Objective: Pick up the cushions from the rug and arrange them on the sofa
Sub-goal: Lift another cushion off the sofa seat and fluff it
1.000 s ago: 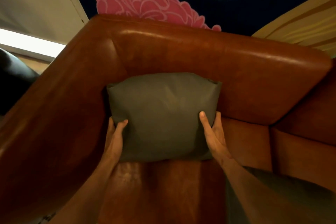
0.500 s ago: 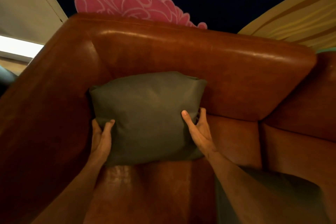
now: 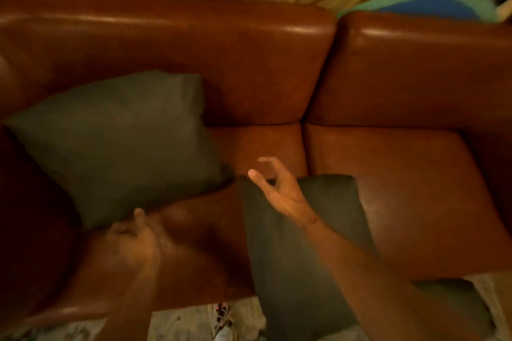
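Two dark green cushions sit in my view. One cushion (image 3: 116, 144) leans against the brown leather sofa (image 3: 249, 69) backrest at about nine o'clock, already placed. My left hand (image 3: 133, 241) hovers just below its lower edge, fingers loosely curled, holding nothing. My right hand (image 3: 277, 188) is spread wide and empty above the second cushion (image 3: 327, 230), which lies at five o'clock over the seat's front edge. I judge that one comes next: grip it, stand it against the backrest. No writing or labels are visible anywhere.

Probably a home living room: glossy brown leather sofa (image 3: 263, 63), dark grey-green square fabric cushions (image 3: 119, 141), patterned rug (image 3: 180, 321).
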The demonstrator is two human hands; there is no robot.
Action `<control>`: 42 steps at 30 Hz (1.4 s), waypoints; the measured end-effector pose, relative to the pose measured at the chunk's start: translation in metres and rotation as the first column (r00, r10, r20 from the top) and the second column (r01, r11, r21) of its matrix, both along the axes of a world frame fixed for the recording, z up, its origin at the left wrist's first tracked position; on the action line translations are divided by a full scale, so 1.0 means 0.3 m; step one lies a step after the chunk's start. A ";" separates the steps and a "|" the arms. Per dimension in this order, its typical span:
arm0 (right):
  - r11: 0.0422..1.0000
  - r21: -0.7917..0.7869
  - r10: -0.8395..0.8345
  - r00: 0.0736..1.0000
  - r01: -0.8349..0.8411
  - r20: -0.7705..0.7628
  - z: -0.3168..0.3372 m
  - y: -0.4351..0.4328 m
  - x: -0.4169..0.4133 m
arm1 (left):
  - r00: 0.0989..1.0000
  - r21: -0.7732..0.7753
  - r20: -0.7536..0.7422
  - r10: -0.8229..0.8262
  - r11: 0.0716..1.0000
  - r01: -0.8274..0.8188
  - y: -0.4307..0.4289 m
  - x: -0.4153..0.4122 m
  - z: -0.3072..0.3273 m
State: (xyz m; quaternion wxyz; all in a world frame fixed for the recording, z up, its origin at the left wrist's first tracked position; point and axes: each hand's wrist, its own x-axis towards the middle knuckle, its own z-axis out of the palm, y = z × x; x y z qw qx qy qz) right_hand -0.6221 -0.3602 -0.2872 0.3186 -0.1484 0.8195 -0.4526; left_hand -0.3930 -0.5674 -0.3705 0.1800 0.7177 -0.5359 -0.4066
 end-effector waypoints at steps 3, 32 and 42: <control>0.996 0.038 -0.075 0.993 0.079 -0.089 0.017 0.244 -0.052 | 0.992 0.078 -0.050 -0.115 0.990 0.119 0.209 -0.102 -0.021; 0.381 0.284 -0.586 -0.008 0.880 0.811 -0.210 0.917 0.590 | -0.088 0.440 0.167 -0.982 -0.006 0.898 0.758 -0.974 0.116; 0.436 -0.077 -0.654 0.375 0.897 0.658 -0.074 1.001 0.217 | 0.330 0.278 -0.044 -0.943 0.306 0.911 0.633 -0.935 0.281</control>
